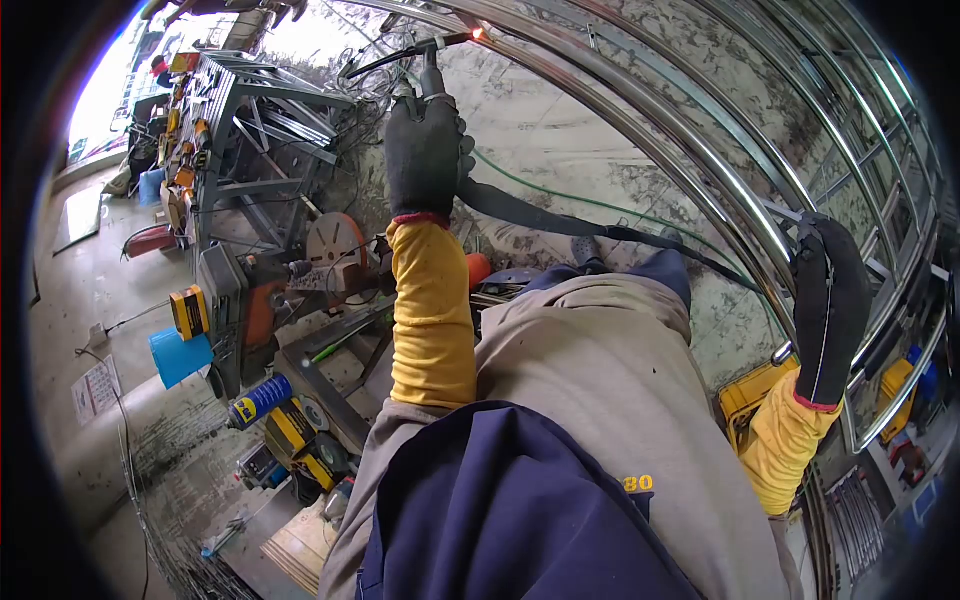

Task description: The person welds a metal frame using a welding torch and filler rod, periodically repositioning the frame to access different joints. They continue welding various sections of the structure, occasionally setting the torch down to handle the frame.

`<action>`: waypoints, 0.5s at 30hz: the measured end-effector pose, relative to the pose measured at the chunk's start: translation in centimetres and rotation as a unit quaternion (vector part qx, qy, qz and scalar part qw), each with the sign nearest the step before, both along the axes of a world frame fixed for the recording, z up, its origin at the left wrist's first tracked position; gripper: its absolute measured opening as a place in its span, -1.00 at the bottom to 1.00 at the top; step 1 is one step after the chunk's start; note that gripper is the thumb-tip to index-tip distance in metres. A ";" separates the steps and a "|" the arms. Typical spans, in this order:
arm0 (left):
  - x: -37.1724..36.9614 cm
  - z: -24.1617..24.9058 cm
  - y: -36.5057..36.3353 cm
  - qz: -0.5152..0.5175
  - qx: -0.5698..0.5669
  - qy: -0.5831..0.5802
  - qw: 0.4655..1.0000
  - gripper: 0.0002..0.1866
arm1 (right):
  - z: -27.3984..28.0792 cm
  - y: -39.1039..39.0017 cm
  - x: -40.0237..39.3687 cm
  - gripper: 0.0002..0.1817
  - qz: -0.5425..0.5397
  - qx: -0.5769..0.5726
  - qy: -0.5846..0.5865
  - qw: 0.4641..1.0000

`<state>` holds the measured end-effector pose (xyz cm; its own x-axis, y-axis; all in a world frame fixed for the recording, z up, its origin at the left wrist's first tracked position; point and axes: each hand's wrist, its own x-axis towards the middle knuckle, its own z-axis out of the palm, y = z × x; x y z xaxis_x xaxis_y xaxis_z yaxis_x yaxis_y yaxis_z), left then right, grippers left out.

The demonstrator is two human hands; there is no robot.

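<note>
A framework of curved steel tubes (738,193) is the biggest thing in view, sweeping round from 12 o'clock to 4 o'clock. Next in size, at 10 o'clock, stands a grey metal frame (262,188) with tools crowded along its outer side. A dark cable sleeve (525,213) runs from the left grip towards 3 o'clock, crossing above the pale, stained floor (550,130). A yellow crate (735,400) sits at 4 o'clock, partly behind the right sleeve.

The left hand (425,150), in a dark glove, is at nearly 12 o'clock, its grip clenched round the handle of a welding torch. The right hand (832,300), gloved alike, is at 3 o'clock against the tubes; how far its fingers close there I cannot tell.

The torch (431,62) projects from the left grip towards 12 o'clock. Its head lies crosswise just beyond the fist, the nozzle pointing to 3 o'clock and the long black back end to 8 o'clock. A blue spray can (262,400) lies at 8 o'clock. Smallest, a glowing orange spot (477,34) shows at the nozzle's tip, beside the tubes
</note>
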<state>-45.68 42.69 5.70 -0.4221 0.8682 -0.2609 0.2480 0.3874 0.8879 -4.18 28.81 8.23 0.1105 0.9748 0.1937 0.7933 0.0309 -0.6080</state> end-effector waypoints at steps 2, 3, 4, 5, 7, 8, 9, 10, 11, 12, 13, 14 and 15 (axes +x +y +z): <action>0.1 0.1 0.0 0.013 -0.020 -0.013 1.000 -0.72 | 0.0 -0.1 -0.1 -0.71 -0.011 -0.007 0.004 1.000; 0.1 0.0 0.0 0.012 -0.020 -0.013 1.000 -0.72 | 0.1 -0.1 -0.2 -0.71 -0.017 -0.015 0.021 1.000; 0.0 -0.2 0.0 0.008 -0.016 -0.007 1.000 -0.72 | 0.2 -0.1 -0.3 -0.70 -0.023 -0.023 0.038 0.999; -0.1 -0.3 0.0 0.004 -0.012 0.000 1.000 -0.73 | 0.2 -0.1 -0.2 -0.70 -0.023 -0.023 0.038 0.999; 0.2 -0.2 0.1 0.008 -0.005 0.001 1.000 -0.73 | 0.1 0.0 0.2 -0.69 0.009 0.003 -0.030 1.000; 0.3 -0.2 0.0 0.012 0.001 0.002 1.000 -0.72 | -0.1 0.0 0.4 -0.69 0.018 0.017 -0.034 0.999; -0.1 -0.5 0.1 -0.012 0.022 -0.031 0.999 -0.80 | -0.2 0.0 0.5 -0.69 0.027 0.031 -0.037 0.998; -0.2 -0.8 0.2 -0.008 0.021 -0.033 0.999 -0.82 | -0.1 0.0 0.2 -0.71 0.027 0.035 -0.026 0.999; -0.3 -1.1 0.2 -0.005 0.019 -0.035 0.999 -0.84 | 0.0 0.0 0.1 -0.71 0.027 0.035 -0.026 0.999; -0.3 -1.0 0.2 -0.004 0.019 -0.035 0.999 -0.84 | 0.1 0.0 -0.1 -0.72 0.027 0.034 -0.018 0.999; -0.2 -0.8 0.2 -0.009 0.009 -0.036 0.999 -0.83 | 0.3 0.1 -0.2 -0.73 0.028 0.033 -0.011 0.999; -0.2 -0.4 0.0 -0.013 0.000 -0.036 0.999 -0.82 | 0.3 0.1 -0.3 -0.73 0.030 0.033 -0.010 0.999; 0.6 0.5 -0.3 0.003 -0.005 -0.023 1.000 -0.78 | 0.4 0.1 -0.4 -0.74 0.013 0.006 0.009 1.000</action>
